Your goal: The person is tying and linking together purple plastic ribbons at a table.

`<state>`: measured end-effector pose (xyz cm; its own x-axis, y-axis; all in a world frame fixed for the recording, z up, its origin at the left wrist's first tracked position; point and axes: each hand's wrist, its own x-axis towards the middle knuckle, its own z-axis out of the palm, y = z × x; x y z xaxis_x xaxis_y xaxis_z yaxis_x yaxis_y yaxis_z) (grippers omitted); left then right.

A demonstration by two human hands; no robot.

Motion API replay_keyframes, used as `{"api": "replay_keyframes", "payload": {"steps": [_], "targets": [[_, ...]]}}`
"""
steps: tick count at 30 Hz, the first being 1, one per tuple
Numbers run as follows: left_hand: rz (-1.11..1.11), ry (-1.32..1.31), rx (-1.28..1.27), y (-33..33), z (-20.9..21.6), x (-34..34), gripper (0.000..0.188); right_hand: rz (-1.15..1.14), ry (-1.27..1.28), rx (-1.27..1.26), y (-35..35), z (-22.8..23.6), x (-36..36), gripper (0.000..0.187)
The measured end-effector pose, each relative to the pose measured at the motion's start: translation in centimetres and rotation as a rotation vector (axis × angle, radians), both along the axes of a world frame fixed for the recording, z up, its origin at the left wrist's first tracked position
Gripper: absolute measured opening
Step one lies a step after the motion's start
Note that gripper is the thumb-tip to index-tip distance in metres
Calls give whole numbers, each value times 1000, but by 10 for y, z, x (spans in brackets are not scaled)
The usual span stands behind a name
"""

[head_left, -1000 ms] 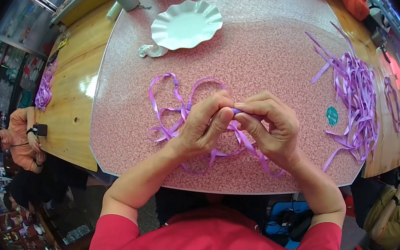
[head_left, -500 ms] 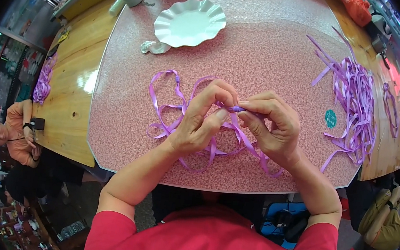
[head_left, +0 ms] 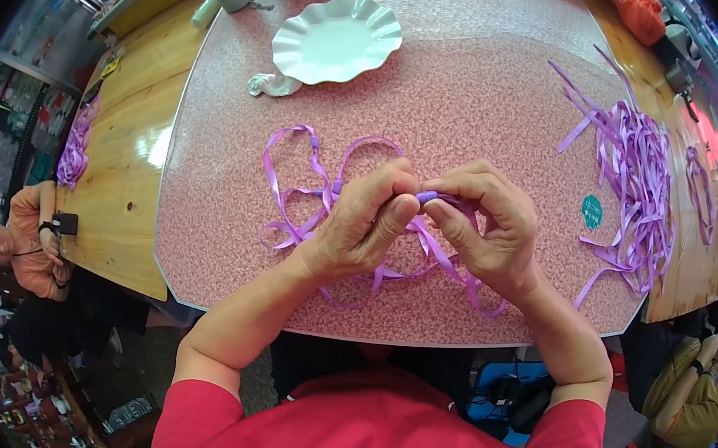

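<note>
Both my hands meet over the middle of the table, pinching a purple lanyard strap. A small purple plastic clasp shows between the fingertips. My left hand is closed, thumb against forefinger, at the strap on the clasp's left side. My right hand pinches the clasp's right side with thumb and forefinger. Loops of purple lanyard spread on the table under and left of my hands, with darker clasps along them. The exact grip inside the left fingers is hidden.
A heap of purple lanyards lies on the table's right side, near a green round sticker. A white wavy-rimmed plate and crumpled tissue lie at the far left. More purple straps lie on the wooden table.
My left fingers have shifted and folded closer together, and the purple clasp shows more plainly. The right hand keeps its pinch, almost in place.
</note>
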<state>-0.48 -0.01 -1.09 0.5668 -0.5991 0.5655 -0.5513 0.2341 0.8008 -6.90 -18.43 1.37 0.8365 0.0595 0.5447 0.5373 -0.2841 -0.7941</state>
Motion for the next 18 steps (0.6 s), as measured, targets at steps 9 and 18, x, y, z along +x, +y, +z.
{"api": "replay_keyframes", "payload": {"steps": [9, 18], "targets": [[5, 134, 69, 2, 8, -8, 21, 54, -54, -37, -5, 3, -1, 17], [-105, 314, 99, 8, 16, -9, 28, 65, -86, -64, -6, -1, 0, 18]]}}
